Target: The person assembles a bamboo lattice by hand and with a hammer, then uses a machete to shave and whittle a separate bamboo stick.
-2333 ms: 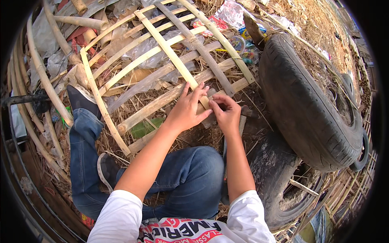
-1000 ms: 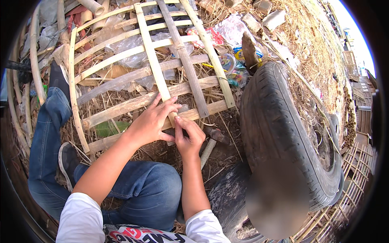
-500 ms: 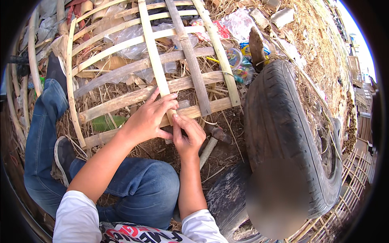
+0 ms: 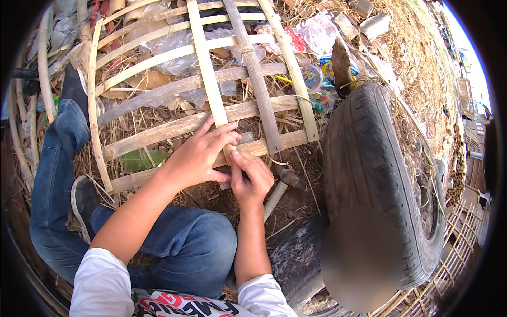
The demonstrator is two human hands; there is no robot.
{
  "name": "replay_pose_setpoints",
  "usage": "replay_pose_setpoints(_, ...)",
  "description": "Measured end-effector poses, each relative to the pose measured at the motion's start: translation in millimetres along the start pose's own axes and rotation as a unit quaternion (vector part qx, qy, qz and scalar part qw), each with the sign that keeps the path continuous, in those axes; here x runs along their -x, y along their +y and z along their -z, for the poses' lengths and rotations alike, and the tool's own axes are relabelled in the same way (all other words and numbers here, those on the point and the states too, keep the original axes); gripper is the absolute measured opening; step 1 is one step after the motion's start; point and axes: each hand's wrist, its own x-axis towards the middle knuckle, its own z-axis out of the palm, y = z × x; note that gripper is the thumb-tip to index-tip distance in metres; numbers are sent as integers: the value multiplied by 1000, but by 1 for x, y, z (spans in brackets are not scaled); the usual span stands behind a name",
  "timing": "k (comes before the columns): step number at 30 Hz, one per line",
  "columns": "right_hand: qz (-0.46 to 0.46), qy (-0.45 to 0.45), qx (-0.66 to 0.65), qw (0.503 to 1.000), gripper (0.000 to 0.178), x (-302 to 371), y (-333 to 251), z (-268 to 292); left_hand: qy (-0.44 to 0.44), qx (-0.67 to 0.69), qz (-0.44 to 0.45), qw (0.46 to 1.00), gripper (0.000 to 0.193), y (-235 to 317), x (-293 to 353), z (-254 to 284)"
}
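A lattice of crossed bamboo slats spreads out in front of me. My left hand is wrapped over the near end of a pale lengthwise bamboo slat, its thumb below the front crosspiece. Against that same slat end, my right hand holds thumb and forefinger pinched together; whatever is between the fingertips is hidden. On the soil just right of my right hand lies a hammer, its pale handle slanting toward me.
A large black tyre stands upright at my right. Plastic wrappers and bags lie among dry straw beyond the lattice. My bent jeans leg is below the lattice's near edge, and my shoe rests at its left corner.
The lattice and both hands sit slightly farther right and lower in the picture. The grip of each hand on the slat end looks the same.
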Motion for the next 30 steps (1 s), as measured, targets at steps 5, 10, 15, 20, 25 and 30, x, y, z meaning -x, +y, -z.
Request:
replay_pose_setpoints(5,19,-12,7,1000,21,-1,0,0,-26,-3,1,1000,80,-5,4,4)
replay_pose_setpoints(10,19,-17,2,1000,23,0,2,3,6,7,-15,1000,58,-8,3,1)
replay_pose_setpoints(15,22,-21,2,1000,26,4,2,3,38,16,-11,999,43,-4,4,0)
replay_pose_setpoints(20,9,-10,-13,1000,27,4,7,4,56,-25,-14,998,48,-2,0,-4)
replay_pose_setpoints(25,5,-3,-27,1000,27,0,6,2,70,-50,-23,996,45,-5,-2,-7)
replay_pose_setpoints(30,0,-19,-18,1000,28,1,7,5,61,-73,-25,995,43,-4,-2,-9)
